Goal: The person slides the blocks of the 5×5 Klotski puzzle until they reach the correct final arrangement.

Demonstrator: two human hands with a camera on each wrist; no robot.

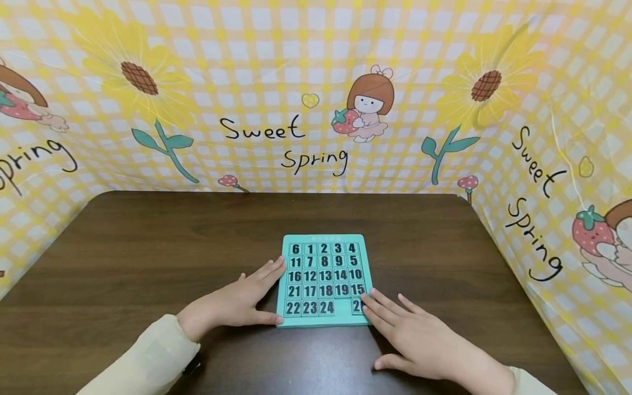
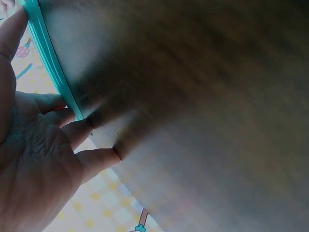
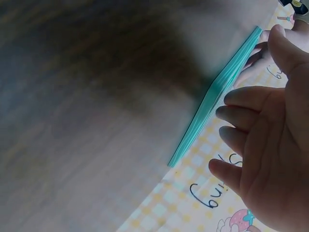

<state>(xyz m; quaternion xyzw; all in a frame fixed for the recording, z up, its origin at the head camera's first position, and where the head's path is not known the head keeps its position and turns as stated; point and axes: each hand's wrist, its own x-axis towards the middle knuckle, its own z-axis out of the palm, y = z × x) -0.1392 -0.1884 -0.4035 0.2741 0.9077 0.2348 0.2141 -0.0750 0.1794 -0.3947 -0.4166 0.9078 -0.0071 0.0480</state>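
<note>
A turquoise sliding number puzzle (image 1: 326, 324) lies flat on the table in the head view, its numbered tiles in rows. In its bottom row a gap sits between the 24 tile (image 1: 326, 308) and the last tile (image 1: 357, 306), whose second digit is covered by fingertips. My left hand (image 1: 242, 299) rests at the puzzle's left side, fingertips on the edge and thumb at the lower left corner. With fingers extended, my right hand (image 1: 419, 340) touches the lower right side, its thumb apart from the board. Both wrist views show the puzzle's turquoise edge (image 2: 50, 67) side-on beside the fingers.
A dark brown wooden table (image 1: 173, 236) extends around the puzzle. Behind it and along both sides hangs a yellow checked cloth (image 1: 257, 66) printed with flowers and lettering. A small dark object (image 1: 192, 363) shows below the left cuff.
</note>
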